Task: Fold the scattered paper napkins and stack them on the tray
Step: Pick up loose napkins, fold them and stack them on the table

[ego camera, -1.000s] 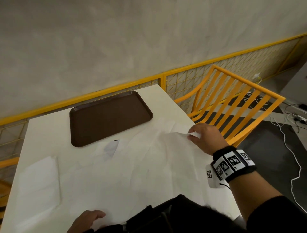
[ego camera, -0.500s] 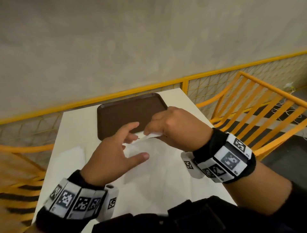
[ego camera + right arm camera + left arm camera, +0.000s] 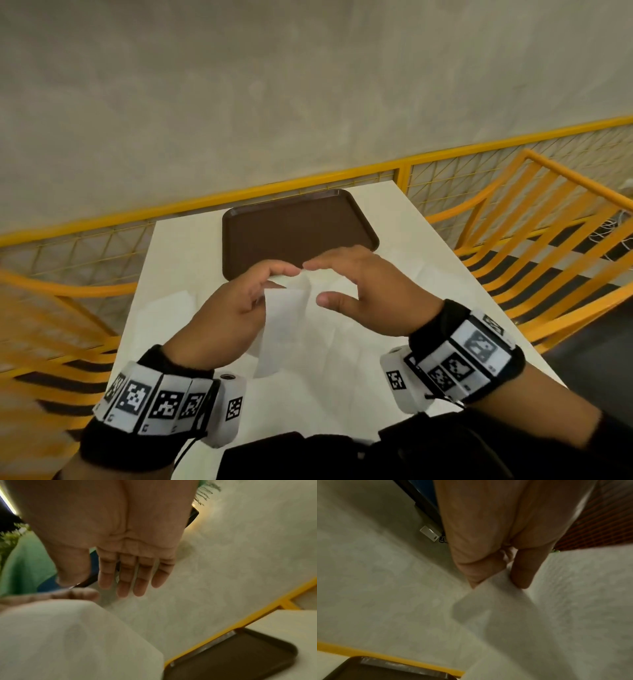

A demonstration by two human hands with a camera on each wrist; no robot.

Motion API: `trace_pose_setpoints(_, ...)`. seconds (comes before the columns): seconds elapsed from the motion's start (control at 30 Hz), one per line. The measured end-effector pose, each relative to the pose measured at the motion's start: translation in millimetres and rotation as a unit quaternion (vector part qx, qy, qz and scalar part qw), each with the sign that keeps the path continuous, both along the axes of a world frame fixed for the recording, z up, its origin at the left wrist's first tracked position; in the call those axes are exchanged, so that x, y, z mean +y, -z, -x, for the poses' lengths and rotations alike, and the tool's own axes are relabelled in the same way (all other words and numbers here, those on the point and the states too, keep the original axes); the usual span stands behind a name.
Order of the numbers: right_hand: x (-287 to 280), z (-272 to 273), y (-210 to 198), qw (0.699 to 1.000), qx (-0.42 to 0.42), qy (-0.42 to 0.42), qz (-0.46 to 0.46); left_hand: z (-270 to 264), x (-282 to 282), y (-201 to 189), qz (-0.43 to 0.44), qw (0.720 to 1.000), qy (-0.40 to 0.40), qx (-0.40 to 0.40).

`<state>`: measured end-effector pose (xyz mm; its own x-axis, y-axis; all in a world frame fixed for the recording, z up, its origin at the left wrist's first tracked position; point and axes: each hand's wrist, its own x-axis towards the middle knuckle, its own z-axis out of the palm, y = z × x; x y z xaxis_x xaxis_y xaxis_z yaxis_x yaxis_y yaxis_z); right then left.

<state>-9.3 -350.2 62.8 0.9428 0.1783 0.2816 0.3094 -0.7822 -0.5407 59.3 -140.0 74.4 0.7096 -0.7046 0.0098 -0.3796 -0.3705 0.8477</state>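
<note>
My left hand [image 3: 274, 287] pinches the top edge of a white paper napkin [image 3: 284, 322], which hangs down above the white table [image 3: 342, 377]. The left wrist view shows thumb and finger pinching that napkin [image 3: 498, 615]. Just to its right, my right hand [image 3: 317, 282] is held with straight fingers [image 3: 123, 582] and thumb spread, holding nothing. The napkin [image 3: 77, 635] fills the lower left of the right wrist view. The brown tray [image 3: 294, 233] lies bare at the table's far edge, beyond both hands.
More white napkins lie flat on the table, one to the left [image 3: 168, 308] and one to the right [image 3: 414, 270]. A yellow railing [image 3: 308, 181] runs behind the table. An orange slatted chair [image 3: 534, 240] stands at the right.
The right hand lifted a napkin off the table and brought it in front of me; the left hand rose and took it. The right hand has let go and opened.
</note>
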Motion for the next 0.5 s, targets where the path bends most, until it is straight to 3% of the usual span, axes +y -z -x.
trace_pose_setpoints(0.1, -1.2, -8.8, 19.7, 0.998, 0.061, -0.004, 0.033, 0.4, 2.7, -7.6, 0.021, 0.999, 0.048, 0.014)
trace_pose_setpoints(0.33, 5.9, -6.7, 12.7, 0.987, 0.141, -0.012, -0.081, -19.2, 23.5, -2.7, 0.078, 0.989, 0.062, 0.108)
trace_pose_setpoints(0.43, 8.8, -7.3, 14.2, 0.981, 0.157, 0.011, -0.113, -30.4, 29.5, 16.6, 0.113, 0.982, -0.068, 0.133)
trace_pose_setpoints(0.5, 9.5, -7.3, 20.3, 0.983, 0.144, 0.059, -0.098, -31.8, 31.8, 31.9, 0.076, 0.973, -0.215, 0.026)
